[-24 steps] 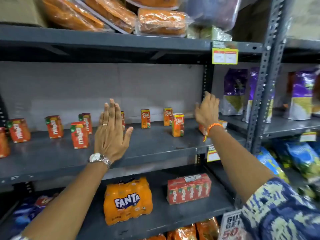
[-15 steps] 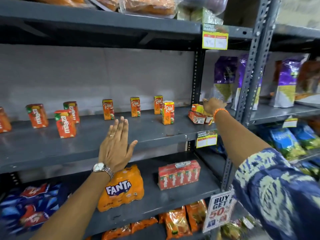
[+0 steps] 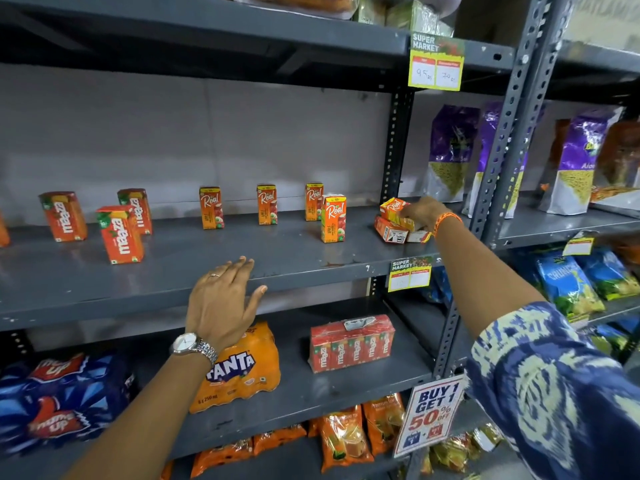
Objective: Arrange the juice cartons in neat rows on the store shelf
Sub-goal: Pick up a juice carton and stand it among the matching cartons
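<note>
My left hand (image 3: pixel 221 303) open, empty, fingers spread at shelf (image 3: pixel 173 282) edge. My right hand (image 3: pixel 420 213) closed on top carton (image 3: pixel 394 207) of toppled pile at shelf's right end. Risk: hasty lift drags lower cartons (image 3: pixel 391 232) off edge.

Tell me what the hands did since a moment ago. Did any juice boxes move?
The left hand dropped from up in front of the standing cartons to the shelf's front edge, open and empty. The right hand came down from the upright post onto the toppled cartons at the shelf's right end and closed a grip on the top one. The standing Real cartons and Maaza cartons stayed put.
</note>
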Demonstrator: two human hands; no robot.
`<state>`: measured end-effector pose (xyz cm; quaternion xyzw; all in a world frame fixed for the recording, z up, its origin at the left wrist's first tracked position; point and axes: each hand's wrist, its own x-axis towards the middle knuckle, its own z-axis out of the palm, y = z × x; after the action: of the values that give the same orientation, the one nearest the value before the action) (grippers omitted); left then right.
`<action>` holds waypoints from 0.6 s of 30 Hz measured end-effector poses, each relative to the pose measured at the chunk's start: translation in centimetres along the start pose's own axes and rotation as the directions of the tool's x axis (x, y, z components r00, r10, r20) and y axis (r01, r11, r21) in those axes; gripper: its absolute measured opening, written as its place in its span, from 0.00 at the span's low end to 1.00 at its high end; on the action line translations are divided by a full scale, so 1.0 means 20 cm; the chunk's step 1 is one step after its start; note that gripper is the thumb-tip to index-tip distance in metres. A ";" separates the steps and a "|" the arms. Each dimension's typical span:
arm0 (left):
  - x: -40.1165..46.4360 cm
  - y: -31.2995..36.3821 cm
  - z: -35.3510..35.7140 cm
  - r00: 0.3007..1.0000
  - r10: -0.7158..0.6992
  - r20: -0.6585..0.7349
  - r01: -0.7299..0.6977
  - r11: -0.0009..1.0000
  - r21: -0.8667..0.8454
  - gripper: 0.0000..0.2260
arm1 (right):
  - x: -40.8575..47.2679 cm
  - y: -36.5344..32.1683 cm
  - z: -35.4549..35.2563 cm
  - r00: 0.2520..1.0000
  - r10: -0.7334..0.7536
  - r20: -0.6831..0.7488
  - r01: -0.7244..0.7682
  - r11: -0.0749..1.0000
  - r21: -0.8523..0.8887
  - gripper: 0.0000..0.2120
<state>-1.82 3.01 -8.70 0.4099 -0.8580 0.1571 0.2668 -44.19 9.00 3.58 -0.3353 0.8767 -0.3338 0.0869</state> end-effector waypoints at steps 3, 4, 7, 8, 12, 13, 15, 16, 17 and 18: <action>0.00 0.01 -0.01 1.000 -0.010 0.004 0.010 1.000 0.006 0.29 | -0.15 -0.08 -0.06 1.000 0.002 0.027 -0.004 0.996 0.093 0.21; 0.00 0.01 -0.01 1.000 -0.010 0.003 0.010 1.000 0.009 0.28 | -0.19 -0.10 -0.08 0.999 0.002 0.038 -0.006 0.993 0.116 0.20; -0.01 0.02 -0.02 1.000 -0.008 0.001 0.008 1.000 0.010 0.28 | -0.22 -0.09 -0.12 0.996 -0.001 0.087 -0.017 0.978 0.206 0.18; -0.01 0.02 -0.02 1.000 -0.011 0.001 0.011 1.000 0.009 0.28 | -0.24 -0.08 -0.13 0.994 -0.003 0.110 -0.025 0.967 0.254 0.15; -0.01 0.02 -0.02 1.000 -0.021 0.000 0.021 1.000 -0.006 0.28 | -0.28 -0.01 -0.09 0.987 -0.039 0.154 -0.051 0.843 0.535 0.10; -0.01 0.02 -0.02 1.000 -0.022 -0.001 0.022 1.000 -0.008 0.28 | -0.30 -0.01 -0.06 0.988 -0.056 0.144 -0.042 0.799 0.599 0.09; -0.01 0.02 -0.02 1.000 -0.025 0.002 0.025 1.000 -0.004 0.29 | -0.35 -0.01 -0.02 0.986 -0.114 0.123 0.000 0.732 0.681 0.04; -0.01 0.01 -0.01 1.000 -0.026 0.001 0.026 1.000 0.000 0.29 | -0.39 -0.01 0.00 0.983 -0.140 0.116 0.015 0.702 0.712 0.05; -0.01 0.01 -0.01 1.000 -0.026 -0.001 0.026 1.000 0.005 0.29 | -0.43 -0.01 0.01 0.979 -0.172 0.113 0.031 0.666 0.746 0.07; -0.01 0.01 -0.01 1.000 -0.027 -0.001 0.027 1.000 0.007 0.28 | -0.46 -0.01 0.03 0.972 -0.207 0.112 0.044 0.629 0.776 0.07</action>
<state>-1.83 3.49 -8.62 0.4220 -0.8518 0.1566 0.2680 -36.91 14.49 2.58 -0.3571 0.6131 -0.6462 0.2811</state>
